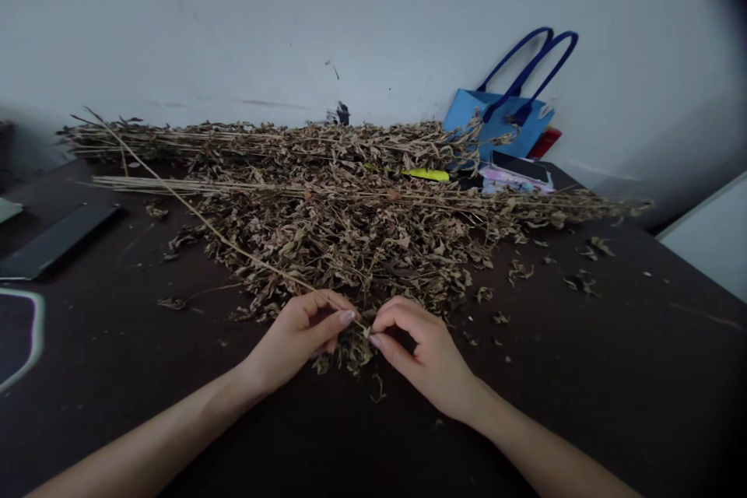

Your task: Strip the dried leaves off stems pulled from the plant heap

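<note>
My left hand (pixel 309 331) pinches a long dried plant stem (pixel 215 233) between thumb and fingers. The bare part of this stem slants up to the far left, over the heap. Close beside it, my right hand (pixel 417 350) is closed, thumb and forefinger pinching a dried leaf (pixel 366 331) at the stem's near end. Below my fingers hangs or lies a clump of curled dry leaves (pixel 353 354); I cannot tell whether it is all still on the stem. Just beyond both hands spreads a heap of loose dried leaves (pixel 350 241).
Bundled dried stalks (pixel 233 144) lie along the wall. A blue bag (pixel 496 120) with dark handles stands at the back right, near a phone (pixel 517 166) and a yellow object (pixel 427 174). A dark flat object (pixel 58 241) lies left on the dark table (pixel 554 389).
</note>
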`<act>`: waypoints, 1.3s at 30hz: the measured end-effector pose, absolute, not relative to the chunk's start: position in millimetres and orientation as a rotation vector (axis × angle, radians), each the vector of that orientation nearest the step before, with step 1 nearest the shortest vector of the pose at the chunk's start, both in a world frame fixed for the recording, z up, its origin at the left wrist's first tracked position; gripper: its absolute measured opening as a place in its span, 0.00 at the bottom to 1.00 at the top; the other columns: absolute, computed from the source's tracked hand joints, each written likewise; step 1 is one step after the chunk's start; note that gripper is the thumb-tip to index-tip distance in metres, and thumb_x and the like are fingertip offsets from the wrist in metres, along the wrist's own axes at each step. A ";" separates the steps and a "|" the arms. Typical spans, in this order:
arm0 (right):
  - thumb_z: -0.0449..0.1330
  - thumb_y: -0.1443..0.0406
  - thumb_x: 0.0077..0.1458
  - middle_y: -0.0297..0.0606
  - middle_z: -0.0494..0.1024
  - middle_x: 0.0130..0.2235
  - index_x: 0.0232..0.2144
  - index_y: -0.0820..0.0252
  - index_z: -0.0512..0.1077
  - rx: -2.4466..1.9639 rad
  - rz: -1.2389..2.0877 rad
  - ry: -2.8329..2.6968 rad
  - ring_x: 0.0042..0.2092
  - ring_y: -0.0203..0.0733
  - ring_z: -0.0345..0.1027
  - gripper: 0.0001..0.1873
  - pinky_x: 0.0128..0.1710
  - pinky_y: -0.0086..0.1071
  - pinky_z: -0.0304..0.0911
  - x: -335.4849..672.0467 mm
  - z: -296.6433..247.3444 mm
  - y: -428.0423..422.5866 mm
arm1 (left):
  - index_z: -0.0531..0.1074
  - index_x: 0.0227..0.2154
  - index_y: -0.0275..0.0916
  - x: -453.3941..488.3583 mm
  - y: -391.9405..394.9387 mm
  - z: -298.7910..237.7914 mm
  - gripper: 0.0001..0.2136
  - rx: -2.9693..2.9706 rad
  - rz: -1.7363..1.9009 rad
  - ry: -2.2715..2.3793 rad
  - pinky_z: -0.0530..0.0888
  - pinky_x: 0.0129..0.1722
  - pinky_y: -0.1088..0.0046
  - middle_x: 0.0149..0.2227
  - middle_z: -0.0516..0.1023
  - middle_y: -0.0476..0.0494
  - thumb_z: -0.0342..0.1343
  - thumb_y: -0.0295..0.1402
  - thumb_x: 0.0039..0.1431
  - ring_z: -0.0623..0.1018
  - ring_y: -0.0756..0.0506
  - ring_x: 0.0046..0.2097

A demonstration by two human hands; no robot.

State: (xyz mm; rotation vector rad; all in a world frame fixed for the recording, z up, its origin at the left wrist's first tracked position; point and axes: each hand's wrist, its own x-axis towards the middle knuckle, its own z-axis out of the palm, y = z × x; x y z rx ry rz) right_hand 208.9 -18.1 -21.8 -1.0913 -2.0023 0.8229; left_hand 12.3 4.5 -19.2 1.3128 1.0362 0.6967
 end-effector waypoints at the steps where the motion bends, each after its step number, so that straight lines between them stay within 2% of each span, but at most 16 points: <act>1: 0.55 0.71 0.55 0.34 0.69 0.33 0.31 0.58 0.67 -1.085 0.816 -2.004 0.35 0.35 0.64 0.04 0.37 0.30 0.61 208.9 -21.8 -18.0 | 0.70 0.33 0.35 12.4 4.5 -18.6 0.13 1.329 0.688 1.044 0.59 0.18 0.80 0.30 0.70 0.48 0.53 0.41 0.56 0.64 0.55 0.22; 16: 0.54 0.72 0.56 0.35 0.68 0.34 0.33 0.59 0.67 -0.998 0.733 -2.063 0.36 0.34 0.64 0.05 0.37 0.29 0.62 208.9 -24.9 -18.2 | 0.68 0.30 0.36 13.1 2.1 -18.0 0.12 1.458 0.684 1.020 0.60 0.18 0.81 0.25 0.64 0.52 0.49 0.41 0.59 0.65 0.55 0.22; 22: 0.53 0.72 0.55 0.37 0.68 0.37 0.36 0.57 0.67 -1.019 0.725 -2.037 0.37 0.36 0.64 0.07 0.37 0.31 0.63 208.9 -25.5 -19.6 | 0.67 0.34 0.36 11.8 1.7 -17.7 0.12 1.430 0.660 1.035 0.55 0.16 0.82 0.18 0.66 0.54 0.47 0.41 0.61 0.58 0.56 0.17; 26: 0.54 0.70 0.54 0.40 0.67 0.43 0.42 0.57 0.66 -1.040 0.742 -1.963 0.34 0.34 0.63 0.12 0.37 0.33 0.65 210.5 -23.4 -19.4 | 0.67 0.36 0.35 10.2 4.4 -16.8 0.13 1.384 0.701 1.041 0.55 0.16 0.82 0.18 0.67 0.53 0.47 0.41 0.61 0.59 0.56 0.17; 35: 0.51 0.70 0.56 0.38 0.68 0.39 0.40 0.57 0.67 -1.068 0.755 -1.946 0.34 0.35 0.64 0.09 0.35 0.33 0.64 211.6 -21.6 -16.6 | 0.69 0.38 0.36 9.5 5.1 -17.3 0.12 1.357 0.729 1.007 0.56 0.16 0.82 0.19 0.66 0.53 0.48 0.40 0.61 0.60 0.56 0.17; 39: 0.53 0.74 0.52 0.39 0.67 0.41 0.43 0.57 0.64 -1.033 0.691 -1.999 0.39 0.38 0.64 0.15 0.40 0.35 0.64 210.3 -24.2 -18.2 | 0.69 0.36 0.36 10.9 4.2 -17.6 0.11 1.348 0.747 1.034 0.56 0.16 0.82 0.18 0.66 0.53 0.48 0.40 0.61 0.59 0.56 0.17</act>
